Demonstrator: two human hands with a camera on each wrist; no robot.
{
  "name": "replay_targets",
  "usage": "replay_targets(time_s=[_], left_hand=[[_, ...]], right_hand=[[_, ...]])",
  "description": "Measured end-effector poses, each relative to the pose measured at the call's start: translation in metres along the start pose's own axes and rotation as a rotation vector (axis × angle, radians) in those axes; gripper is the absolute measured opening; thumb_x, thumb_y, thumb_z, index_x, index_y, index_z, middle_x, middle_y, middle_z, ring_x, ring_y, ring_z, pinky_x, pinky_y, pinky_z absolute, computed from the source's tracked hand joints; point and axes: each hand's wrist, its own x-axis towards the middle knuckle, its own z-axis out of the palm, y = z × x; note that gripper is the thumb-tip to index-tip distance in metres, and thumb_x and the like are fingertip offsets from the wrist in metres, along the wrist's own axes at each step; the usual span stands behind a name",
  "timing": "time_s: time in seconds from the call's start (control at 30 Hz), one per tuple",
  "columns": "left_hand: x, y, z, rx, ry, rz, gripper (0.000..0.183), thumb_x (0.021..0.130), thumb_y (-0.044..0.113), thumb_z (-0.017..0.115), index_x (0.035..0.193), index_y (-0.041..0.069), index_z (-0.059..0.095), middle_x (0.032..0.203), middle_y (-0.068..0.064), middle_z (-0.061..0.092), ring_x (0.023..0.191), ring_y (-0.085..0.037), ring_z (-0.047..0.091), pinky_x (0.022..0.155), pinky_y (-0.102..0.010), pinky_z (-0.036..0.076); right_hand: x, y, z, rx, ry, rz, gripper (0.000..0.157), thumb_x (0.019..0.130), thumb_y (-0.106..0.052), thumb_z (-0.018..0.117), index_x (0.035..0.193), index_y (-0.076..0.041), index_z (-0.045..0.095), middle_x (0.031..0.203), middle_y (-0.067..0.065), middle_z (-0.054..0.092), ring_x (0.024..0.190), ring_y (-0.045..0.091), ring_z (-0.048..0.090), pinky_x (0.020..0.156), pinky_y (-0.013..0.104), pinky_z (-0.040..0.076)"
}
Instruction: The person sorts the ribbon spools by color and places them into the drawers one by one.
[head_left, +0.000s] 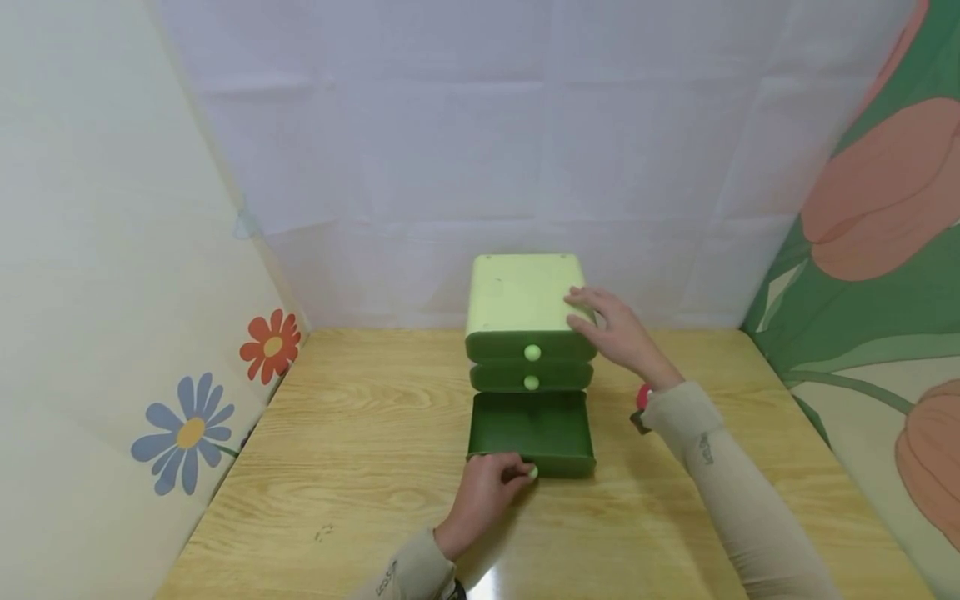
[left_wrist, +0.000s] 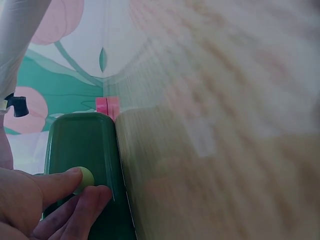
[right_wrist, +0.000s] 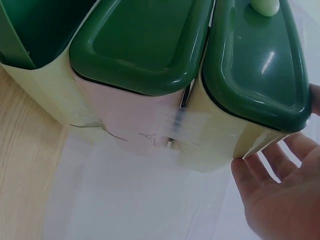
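Observation:
A small drawer unit with a pale green top [head_left: 525, 292] stands on the table, its three dark green drawers stacked. The bottom drawer [head_left: 531, 425] is pulled out and its inside shows bare; the upper two are closed, each with a round light green knob [head_left: 532, 352]. My left hand [head_left: 487, 492] pinches the bottom drawer's knob [left_wrist: 86, 180] between thumb and fingers. On the unit's top right edge rests my right hand [head_left: 618, 333], fingers extended and spread. Seen from the right wrist, its fingertips [right_wrist: 245, 172] touch the unit's upper side.
The wood-grain table [head_left: 360, 433] spreads around the unit. A pink object [head_left: 643, 396] is partly hidden behind the right sleeve. Behind hangs a white sheet [head_left: 450, 150]; flower-painted walls flank the table, with a blue flower [head_left: 189, 433] on the left one.

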Motion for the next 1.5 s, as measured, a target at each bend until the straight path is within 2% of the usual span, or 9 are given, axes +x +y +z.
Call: replay_targets(time_s=[0.17, 0.27, 0.47, 0.57, 0.87, 1.0, 1.23, 1.37, 1.5], left_hand=[[0.0, -0.001, 0.001, -0.006, -0.005, -0.005, 0.004, 0.087, 0.01, 0.083, 0.088, 0.014, 0.08, 0.091, 0.0, 0.081, 0.082, -0.007, 0.075, 0.073, -0.016, 0.059], [0.0, -0.001, 0.001, -0.011, -0.005, -0.003, 0.005, 0.086, 0.01, 0.083, 0.088, 0.014, 0.08, 0.091, -0.001, 0.081, 0.081, -0.007, 0.075, 0.073, -0.015, 0.059], [0.001, -0.002, 0.001, -0.01, -0.004, 0.002, 0.006, 0.087, 0.009, 0.083, 0.089, 0.014, 0.08, 0.09, -0.001, 0.081, 0.08, -0.007, 0.075, 0.072, -0.016, 0.058], [0.001, -0.002, 0.0, 0.002, 0.004, 0.006, 0.006, 0.087, 0.009, 0.083, 0.088, 0.014, 0.08, 0.09, 0.0, 0.081, 0.08, -0.008, 0.075, 0.073, -0.017, 0.059], [0.001, 0.0, -0.001, 0.005, -0.001, 0.003, 0.005, 0.087, 0.011, 0.083, 0.089, 0.014, 0.08, 0.091, 0.0, 0.081, 0.081, -0.008, 0.075, 0.074, -0.016, 0.058], [0.0, 0.0, -0.001, 0.004, -0.002, 0.002, 0.005, 0.087, 0.011, 0.083, 0.088, 0.014, 0.08, 0.091, 0.0, 0.081, 0.08, -0.007, 0.075, 0.073, -0.016, 0.058], [0.0, -0.001, 0.0, 0.006, -0.002, -0.003, 0.005, 0.087, 0.011, 0.083, 0.088, 0.014, 0.08, 0.091, 0.0, 0.081, 0.079, -0.007, 0.074, 0.072, -0.016, 0.058], [0.001, -0.002, 0.001, 0.007, 0.002, 0.003, 0.006, 0.086, 0.011, 0.083, 0.088, 0.015, 0.08, 0.091, 0.001, 0.081, 0.079, -0.006, 0.074, 0.072, -0.016, 0.058], [0.001, -0.002, 0.001, 0.003, 0.002, 0.005, 0.007, 0.086, 0.01, 0.084, 0.089, 0.015, 0.08, 0.091, 0.001, 0.081, 0.079, -0.006, 0.074, 0.072, -0.015, 0.058]], right_hand=[[-0.001, 0.003, 0.001, 0.017, 0.0, -0.002, 0.051, 0.107, -0.041, 0.056, 0.151, -0.015, 0.052, 0.166, 0.007, 0.038, 0.156, 0.034, 0.029, 0.126, 0.065, 0.02], [-0.003, 0.008, 0.0, 0.079, 0.006, 0.004, 0.053, 0.108, -0.042, 0.054, 0.154, -0.016, 0.049, 0.167, 0.008, 0.037, 0.155, 0.035, 0.03, 0.126, 0.063, 0.023], [-0.012, 0.037, -0.009, 0.193, 0.064, 0.07, 0.057, 0.109, -0.043, 0.052, 0.158, -0.015, 0.042, 0.165, 0.012, 0.039, 0.153, 0.037, 0.033, 0.126, 0.059, 0.03], [-0.022, 0.059, -0.016, 0.153, 0.039, 0.14, 0.061, 0.109, -0.044, 0.051, 0.16, -0.013, 0.038, 0.165, 0.015, 0.037, 0.153, 0.039, 0.032, 0.125, 0.06, 0.03], [-0.071, 0.125, -0.025, -0.063, -0.172, 0.357, 0.077, 0.105, -0.048, 0.057, 0.161, -0.003, 0.029, 0.164, 0.03, 0.03, 0.145, 0.056, 0.032, 0.114, 0.075, 0.033], [-0.085, 0.146, -0.022, -0.088, -0.245, 0.391, 0.081, 0.102, -0.045, 0.064, 0.16, -0.001, 0.029, 0.162, 0.034, 0.03, 0.144, 0.058, 0.031, 0.113, 0.076, 0.034], [-0.096, 0.154, -0.013, -0.109, -0.325, 0.431, 0.089, 0.091, -0.037, 0.081, 0.158, -0.001, 0.036, 0.158, 0.035, 0.035, 0.142, 0.056, 0.034, 0.114, 0.075, 0.033], [-0.097, 0.154, -0.01, -0.111, -0.344, 0.476, 0.09, 0.086, -0.032, 0.086, 0.157, -0.004, 0.039, 0.158, 0.033, 0.036, 0.143, 0.056, 0.033, 0.114, 0.076, 0.03], [-0.095, 0.152, -0.008, -0.135, -0.338, 0.483, 0.089, 0.084, -0.029, 0.087, 0.156, -0.003, 0.041, 0.157, 0.032, 0.038, 0.143, 0.055, 0.034, 0.114, 0.076, 0.031]])
